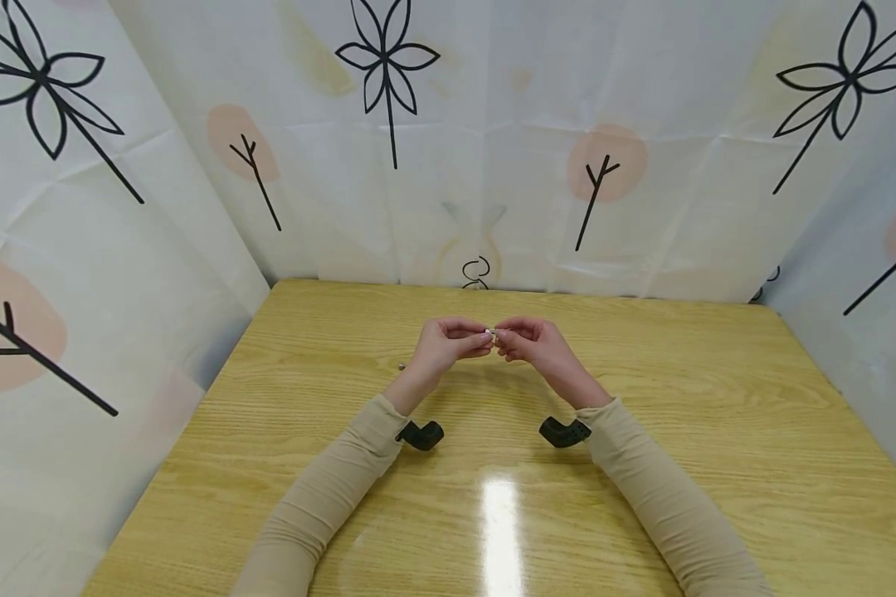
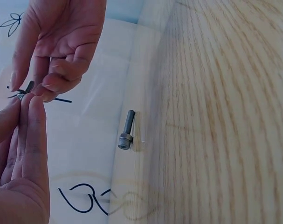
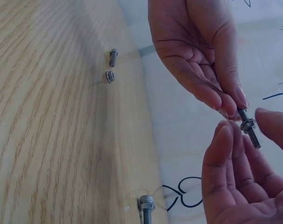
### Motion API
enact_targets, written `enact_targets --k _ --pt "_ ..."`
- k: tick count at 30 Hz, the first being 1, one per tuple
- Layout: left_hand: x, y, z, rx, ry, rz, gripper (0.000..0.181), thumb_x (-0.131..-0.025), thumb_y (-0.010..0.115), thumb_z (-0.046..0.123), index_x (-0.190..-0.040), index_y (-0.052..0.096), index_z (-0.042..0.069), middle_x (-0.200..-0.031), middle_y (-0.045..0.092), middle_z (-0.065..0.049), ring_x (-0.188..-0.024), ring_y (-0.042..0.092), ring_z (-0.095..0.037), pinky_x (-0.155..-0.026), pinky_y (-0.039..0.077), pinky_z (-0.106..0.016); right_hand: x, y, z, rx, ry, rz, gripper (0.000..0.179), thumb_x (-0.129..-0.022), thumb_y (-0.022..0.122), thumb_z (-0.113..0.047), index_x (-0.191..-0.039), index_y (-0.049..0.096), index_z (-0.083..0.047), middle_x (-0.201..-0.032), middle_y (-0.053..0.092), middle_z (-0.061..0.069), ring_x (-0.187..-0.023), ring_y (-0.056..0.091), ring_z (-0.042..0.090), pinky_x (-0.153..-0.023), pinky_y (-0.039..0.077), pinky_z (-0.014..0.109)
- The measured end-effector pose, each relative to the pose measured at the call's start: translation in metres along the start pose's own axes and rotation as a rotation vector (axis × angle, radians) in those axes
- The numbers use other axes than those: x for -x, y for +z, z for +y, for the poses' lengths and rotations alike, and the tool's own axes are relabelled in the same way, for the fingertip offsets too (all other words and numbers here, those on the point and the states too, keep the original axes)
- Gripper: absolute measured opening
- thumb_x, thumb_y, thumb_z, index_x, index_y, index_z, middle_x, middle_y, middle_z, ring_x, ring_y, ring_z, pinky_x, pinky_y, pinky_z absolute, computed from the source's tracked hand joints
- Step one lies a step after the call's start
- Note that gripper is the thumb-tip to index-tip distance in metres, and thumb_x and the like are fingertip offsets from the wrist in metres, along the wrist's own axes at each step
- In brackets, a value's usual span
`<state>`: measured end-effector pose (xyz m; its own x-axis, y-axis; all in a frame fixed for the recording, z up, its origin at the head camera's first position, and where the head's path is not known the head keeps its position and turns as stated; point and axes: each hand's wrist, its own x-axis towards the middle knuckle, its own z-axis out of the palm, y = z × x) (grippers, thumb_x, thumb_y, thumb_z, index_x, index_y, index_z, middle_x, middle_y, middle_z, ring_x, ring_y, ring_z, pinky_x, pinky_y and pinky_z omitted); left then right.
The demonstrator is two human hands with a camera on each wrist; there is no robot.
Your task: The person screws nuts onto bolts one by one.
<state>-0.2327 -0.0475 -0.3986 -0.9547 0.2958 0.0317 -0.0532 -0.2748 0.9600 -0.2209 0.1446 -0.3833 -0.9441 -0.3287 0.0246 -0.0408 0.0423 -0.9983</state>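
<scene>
A small metal bolt with a nut partway along its shank [image 3: 247, 125] is held up between the two hands. My left hand [image 1: 442, 347] pinches the bolt's head end between thumb and fingertips. The shank points toward my right hand [image 1: 539, 344], whose fingers lie loosely bent around the nut. A narrow gap shows between the right thumb [image 3: 272, 122] and the nut in the right wrist view. Beyond the hands, a socket-head bolt with a nut near its head [image 2: 126, 130] lies on the table.
Another bolt [image 3: 113, 57] and a loose nut [image 3: 109, 77] lie on the wooden table [image 1: 328, 332]. In the head view, a tiny metal piece [image 1: 401, 366] is beside the left wrist. Patterned cloth [image 1: 433, 207] hangs behind and at both sides. Black wrist mounts [image 1: 421, 436] sit inside both forearms.
</scene>
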Motion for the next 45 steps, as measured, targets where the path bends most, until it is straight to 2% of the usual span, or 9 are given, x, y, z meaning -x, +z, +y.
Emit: enact_targets --k 5,8,15,21,29,36,38,42,45 --pt "0.0008 0.0003 0.0005 0.007 -0.006 0.011 0.02 -0.086 0.07 -0.002 -0.103 0.067 -0.012 -0.091 0.07 -0.019 -0.083 0.07 -0.024 -0.085 0.057 -0.043 0.0006 0.0002 0.001 -0.049 -0.033 0.008 0.033 -0.094 0.062 -0.004 -0.121 0.052 0.012 -0.103 0.065 0.015 -0.092 0.064 0.021 -0.091 0.053 0.047" --pt "0.0017 0.0011 0.002 0.002 -0.015 0.013 0.021 -0.086 0.07 -0.001 -0.104 0.066 -0.012 -0.092 0.07 -0.019 -0.084 0.07 -0.025 -0.086 0.057 -0.044 0.0005 0.0003 0.001 -0.016 -0.03 0.015 0.028 -0.095 0.062 -0.009 -0.115 0.057 0.01 -0.101 0.064 0.019 -0.089 0.063 0.02 -0.09 0.053 0.049" --pt "0.0019 0.0015 0.0024 0.002 -0.016 0.006 0.024 -0.086 0.068 -0.003 -0.106 0.064 -0.015 -0.092 0.07 -0.02 -0.085 0.07 -0.026 -0.087 0.056 -0.046 0.0007 0.0003 0.0004 -0.005 0.018 0.02 0.031 -0.097 0.06 -0.02 -0.115 0.058 0.007 -0.102 0.062 0.025 -0.094 0.061 0.037 -0.09 0.051 0.054" --pt "0.0009 0.0022 0.0018 0.007 -0.016 0.013 0.023 -0.086 0.069 -0.003 -0.105 0.065 -0.014 -0.09 0.07 -0.02 -0.082 0.07 -0.024 -0.085 0.057 -0.044 0.0013 -0.0009 0.0015 -0.059 -0.036 0.004 0.035 -0.095 0.061 -0.006 -0.122 0.051 0.013 -0.099 0.066 0.014 -0.092 0.064 0.025 -0.09 0.054 0.046" --pt "0.0021 0.0022 0.0014 -0.002 -0.013 0.004 0.023 -0.086 0.068 -0.005 -0.106 0.064 -0.015 -0.093 0.07 -0.019 -0.084 0.07 -0.026 -0.086 0.056 -0.046 0.0006 0.0007 0.0002 -0.009 0.026 0.022 0.033 -0.098 0.059 -0.02 -0.114 0.058 0.009 -0.1 0.063 0.024 -0.093 0.062 0.036 -0.091 0.05 0.055" --pt "0.0016 0.0039 0.0026 0.007 -0.01 0.005 0.021 -0.086 0.067 -0.005 -0.105 0.065 -0.013 -0.091 0.07 -0.019 -0.084 0.07 -0.024 -0.088 0.055 -0.047 0.0017 -0.0017 0.0006 -0.078 -0.017 0.001 0.035 -0.096 0.06 -0.009 -0.123 0.051 0.011 -0.102 0.065 0.012 -0.092 0.065 0.022 -0.094 0.051 0.05" --pt "0.0017 0.0043 0.0029 0.008 -0.016 0.007 0.021 -0.086 0.068 -0.004 -0.105 0.065 -0.013 -0.091 0.07 -0.019 -0.084 0.07 -0.024 -0.088 0.055 -0.048 0.0024 -0.0019 0.0006 -0.075 -0.025 -0.003 0.033 -0.095 0.06 -0.007 -0.121 0.053 0.011 -0.101 0.066 0.011 -0.092 0.064 0.024 -0.094 0.05 0.053" --pt "0.0014 0.0043 0.0032 0.003 -0.022 -0.002 0.024 -0.087 0.067 -0.003 -0.108 0.063 -0.015 -0.093 0.07 -0.019 -0.085 0.07 -0.024 -0.089 0.054 -0.048 0.0017 -0.0018 0.001 -0.036 0.004 0.018 0.03 -0.096 0.06 -0.015 -0.114 0.058 0.01 -0.094 0.066 0.01 -0.09 0.063 0.029 -0.091 0.051 0.053" --pt "0.0009 0.0041 0.0029 0.004 -0.026 -0.013 0.027 -0.087 0.067 -0.003 -0.11 0.061 -0.017 -0.094 0.07 -0.019 -0.086 0.07 -0.024 -0.089 0.055 -0.048 0.0008 -0.0018 0.0016 -0.018 0.034 0.034 0.034 -0.098 0.058 -0.022 -0.112 0.059 0.009 -0.092 0.065 0.01 -0.085 0.064 0.024 -0.088 0.054 0.049"
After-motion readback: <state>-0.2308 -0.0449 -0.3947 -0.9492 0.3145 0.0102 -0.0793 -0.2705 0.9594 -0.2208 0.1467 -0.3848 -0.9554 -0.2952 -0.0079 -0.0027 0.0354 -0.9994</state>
